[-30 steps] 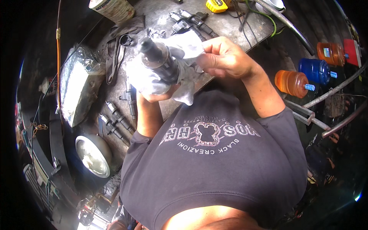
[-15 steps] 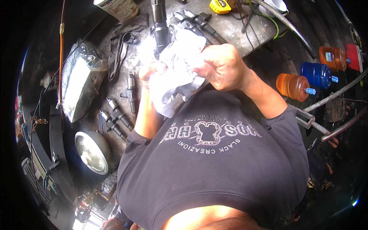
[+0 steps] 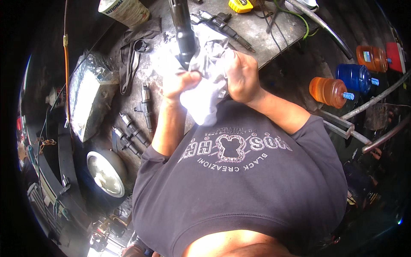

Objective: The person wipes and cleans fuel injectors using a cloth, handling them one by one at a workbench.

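Both hands are at the front edge of the metal bench, closed on a crumpled white cloth [image 3: 200, 102]. My left hand [image 3: 180, 84] grips its left side, thumb on top. My right hand [image 3: 242, 76] is bunched round its right side, fingers curled in. A dark cylindrical tool [image 3: 181, 28] reaches down from the top edge to the cloth, its lower end beside my left hand. Glare washes out part of the cloth, and whether something lies inside its folds is hidden. Beyond the cloth lies a fuel injector [image 3: 231, 31]; another injector [image 3: 146, 107] lies left of my left forearm.
More injectors [image 3: 133, 130] lie at the left edge of the bench [image 3: 280, 36]. A plastic-wrapped box [image 3: 92, 94], a dark rag [image 3: 129, 64], a tub [image 3: 125, 12] and a yellow tape measure [image 3: 240, 5] surround the work. Orange and blue bottles [image 3: 327, 92] stand right, near metal bars [image 3: 376, 103].
My right hand has drawn in toward the left and turned more upright. My left hand has shifted right, and the cloth is bunched tighter. The dark tool appears slightly lower and further right.
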A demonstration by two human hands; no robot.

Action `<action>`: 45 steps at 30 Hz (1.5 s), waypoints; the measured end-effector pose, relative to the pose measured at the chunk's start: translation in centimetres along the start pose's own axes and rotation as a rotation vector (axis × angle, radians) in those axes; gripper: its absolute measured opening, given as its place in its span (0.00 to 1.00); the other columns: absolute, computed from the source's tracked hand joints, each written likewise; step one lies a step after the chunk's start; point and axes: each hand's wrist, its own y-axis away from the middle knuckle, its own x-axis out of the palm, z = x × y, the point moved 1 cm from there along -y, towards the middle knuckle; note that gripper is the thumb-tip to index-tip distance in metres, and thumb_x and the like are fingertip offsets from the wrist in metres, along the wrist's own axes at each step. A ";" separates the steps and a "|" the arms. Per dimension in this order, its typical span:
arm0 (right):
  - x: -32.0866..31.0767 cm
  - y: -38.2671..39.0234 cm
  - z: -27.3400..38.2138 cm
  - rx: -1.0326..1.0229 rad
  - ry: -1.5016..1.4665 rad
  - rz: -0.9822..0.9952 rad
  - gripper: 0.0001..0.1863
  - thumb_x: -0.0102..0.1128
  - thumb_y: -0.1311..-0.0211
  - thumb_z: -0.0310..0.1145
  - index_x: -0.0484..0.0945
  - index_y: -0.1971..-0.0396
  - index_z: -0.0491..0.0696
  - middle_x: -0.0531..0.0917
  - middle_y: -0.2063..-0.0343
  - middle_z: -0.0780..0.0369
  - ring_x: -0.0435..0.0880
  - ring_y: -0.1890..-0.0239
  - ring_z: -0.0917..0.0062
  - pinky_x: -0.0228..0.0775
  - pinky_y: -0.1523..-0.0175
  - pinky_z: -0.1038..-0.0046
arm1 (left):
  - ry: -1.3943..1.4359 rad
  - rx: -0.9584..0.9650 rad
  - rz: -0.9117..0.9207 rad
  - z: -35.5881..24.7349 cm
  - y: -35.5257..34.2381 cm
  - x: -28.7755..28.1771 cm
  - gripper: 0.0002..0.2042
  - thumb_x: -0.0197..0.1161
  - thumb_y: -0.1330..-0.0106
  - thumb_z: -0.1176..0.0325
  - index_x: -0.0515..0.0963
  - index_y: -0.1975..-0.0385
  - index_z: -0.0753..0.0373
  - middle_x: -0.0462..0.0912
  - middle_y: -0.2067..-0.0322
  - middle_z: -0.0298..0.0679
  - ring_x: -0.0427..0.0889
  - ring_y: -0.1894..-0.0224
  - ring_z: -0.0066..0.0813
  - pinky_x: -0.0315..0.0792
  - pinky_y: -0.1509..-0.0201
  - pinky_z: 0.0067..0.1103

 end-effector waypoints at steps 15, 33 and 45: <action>1.5 -0.5 -2.9 0.757 -0.537 -0.086 0.19 0.41 0.34 0.36 0.72 0.80 0.42 0.73 0.88 0.63 0.71 0.85 0.79 0.60 0.79 0.73 | -0.455 0.142 -0.016 -1.2 -2.1 -0.4 0.18 0.65 0.54 0.77 0.74 0.60 0.67 0.78 0.73 0.36 0.75 0.78 0.19 0.70 0.76 0.14; 2.2 -0.6 -3.6 1.069 -0.640 -0.108 0.15 0.45 0.37 0.37 0.76 0.63 0.41 0.78 0.66 0.62 0.76 0.64 0.81 0.69 0.60 0.78 | -1.515 0.570 0.238 -2.0 -2.5 -0.5 0.19 0.70 0.65 0.69 0.77 0.68 0.61 0.78 0.73 0.37 0.78 0.73 0.29 0.73 0.67 0.23; -1.4 -3.0 -1.9 -0.491 0.295 -0.004 0.09 0.48 0.43 0.28 0.72 0.82 0.43 0.72 0.87 0.56 0.74 0.85 0.64 0.66 0.80 0.69 | -0.287 0.007 -0.452 -0.3 -0.3 0.2 0.11 0.53 0.39 0.68 0.74 0.61 0.67 0.78 0.67 0.38 0.78 0.67 0.25 0.73 0.62 0.19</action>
